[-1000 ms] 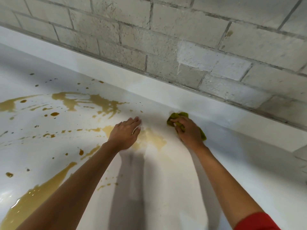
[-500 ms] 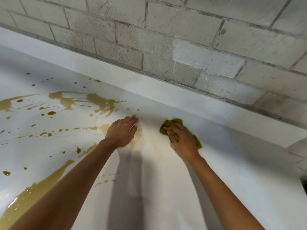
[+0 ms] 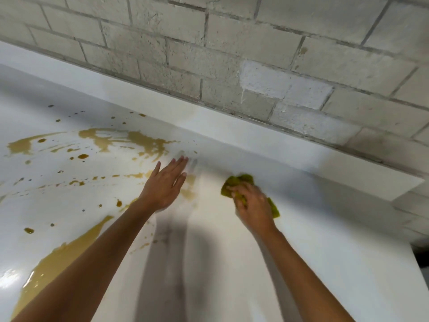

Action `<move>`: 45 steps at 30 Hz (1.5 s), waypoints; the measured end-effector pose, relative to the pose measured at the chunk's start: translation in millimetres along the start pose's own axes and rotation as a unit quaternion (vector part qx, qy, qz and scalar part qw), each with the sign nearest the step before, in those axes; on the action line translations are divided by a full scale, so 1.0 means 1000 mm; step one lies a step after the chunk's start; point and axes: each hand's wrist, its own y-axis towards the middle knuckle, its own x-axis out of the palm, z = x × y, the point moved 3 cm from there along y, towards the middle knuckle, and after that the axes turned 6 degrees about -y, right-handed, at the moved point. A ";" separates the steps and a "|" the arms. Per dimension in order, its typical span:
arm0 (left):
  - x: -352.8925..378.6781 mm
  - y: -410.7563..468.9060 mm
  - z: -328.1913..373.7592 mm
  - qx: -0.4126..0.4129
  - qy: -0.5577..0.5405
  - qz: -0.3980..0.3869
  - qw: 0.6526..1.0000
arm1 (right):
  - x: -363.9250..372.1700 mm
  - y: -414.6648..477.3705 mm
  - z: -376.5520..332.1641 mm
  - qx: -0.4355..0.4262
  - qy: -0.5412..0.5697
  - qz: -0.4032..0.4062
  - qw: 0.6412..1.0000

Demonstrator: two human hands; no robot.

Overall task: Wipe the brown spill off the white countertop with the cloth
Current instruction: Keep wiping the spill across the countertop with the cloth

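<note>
A: Entry one, cloth?
B: Cloth (image 3: 239,180), green, bunched, lying on the counter (image 3: 329,233) right of centre, near the back upstand (image 3: 267,145). The right hand (image 3: 254,205) is on top with its fingers curled over the cloth, gripping it. Both are blurred.
A: Left hand?
B: Left hand (image 3: 165,185), palm down, fingers straight and together, holding nothing. Contact with the surface: cannot tell. It sits at the right fringe of the spill.
A: Spill?
B: Spill (image 3: 139,140), brown. One streaked patch toward the back, left of the left hand. Scattered drops across the middle. A long glossy pool running to the lower left corner. A faint tan smear between the two hands.
A: Edges, open room?
B: Back: white upstand, block wall (image 3: 232,54) above it. Right: the counter ends at a straight edge (image 3: 417,266), and the upstand stops at a square end. Bare white surface runs from the cloth to that edge, and also lies between the forearms.
</note>
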 end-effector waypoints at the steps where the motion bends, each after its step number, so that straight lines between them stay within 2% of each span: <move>1: -0.004 -0.009 0.000 0.001 -0.007 0.014 1.000 | -0.002 0.010 0.007 0.033 -0.019 -0.001 0.999; 3: -0.014 -0.026 -0.002 -0.010 -0.011 0.029 0.999 | 0.002 0.029 0.007 0.102 -0.050 -0.022 0.993; 5: -0.022 -0.041 -0.005 -0.034 -0.011 0.035 0.999 | 0.011 0.035 -0.011 0.121 -0.056 -0.035 0.990; 11: -0.034 -0.071 -0.018 -0.071 -0.025 0.054 0.996 | 0.040 -0.015 -0.108 -0.005 0.017 -0.027 0.999; 14: -0.033 -0.080 -0.019 -0.083 -0.041 0.061 0.994 | 0.040 -0.020 -0.132 0.032 0.117 -0.060 0.991; 17: -0.033 -0.087 -0.020 -0.085 -0.048 0.066 0.993 | 0.024 -0.009 -0.138 0.126 0.318 -0.079 0.936; 19: -0.035 -0.092 -0.024 -0.088 -0.052 0.070 0.992 | 0.015 -0.006 -0.132 0.190 0.445 -0.060 0.873; 21: -0.040 -0.097 -0.030 -0.096 -0.053 0.076 0.991 | 0.004 -0.008 -0.115 0.262 0.524 -0.014 0.811; 22: -0.042 -0.099 -0.034 -0.101 -0.052 0.078 0.990 | -0.001 -0.011 -0.100 0.280 0.505 0.015 0.816; 23: -0.044 -0.102 -0.039 -0.108 -0.049 0.078 0.990 | -0.004 -0.016 -0.086 0.281 0.438 0.037 0.853; 25: -0.047 -0.107 -0.047 -0.119 -0.042 0.074 0.989 | -0.007 -0.028 -0.064 0.234 0.230 0.048 0.943; 27: -0.049 -0.111 -0.055 -0.126 -0.033 0.074 0.989 | 0.000 -0.039 -0.057 0.168 0.078 0.035 0.982; 29: -0.051 -0.115 -0.061 -0.129 -0.023 0.079 0.988 | 0.010 -0.042 -0.057 0.139 0.000 0.026 0.990; 33: -0.053 -0.120 -0.070 -0.137 -0.015 0.082 0.987 | 0.027 -0.018 -0.079 0.153 -0.045 -0.007 0.987; 37: -0.054 -0.119 -0.072 -0.135 -0.001 0.075 0.988 | 0.047 -0.024 -0.132 0.033 -0.015 -0.045 0.998; 40: -0.056 -0.123 -0.075 -0.130 0.014 0.083 0.988 | 0.041 -0.052 -0.131 -0.031 0.020 -0.032 0.999; 42: -0.055 -0.127 -0.077 -0.122 0.013 0.089 0.988 | 0.031 -0.052 -0.109 -0.007 0.012 -0.013 1.000; 45: -0.055 -0.128 -0.082 -0.121 0.006 0.075 0.990 | 0.021 -0.029 -0.079 0.084 -0.034 0.004 0.996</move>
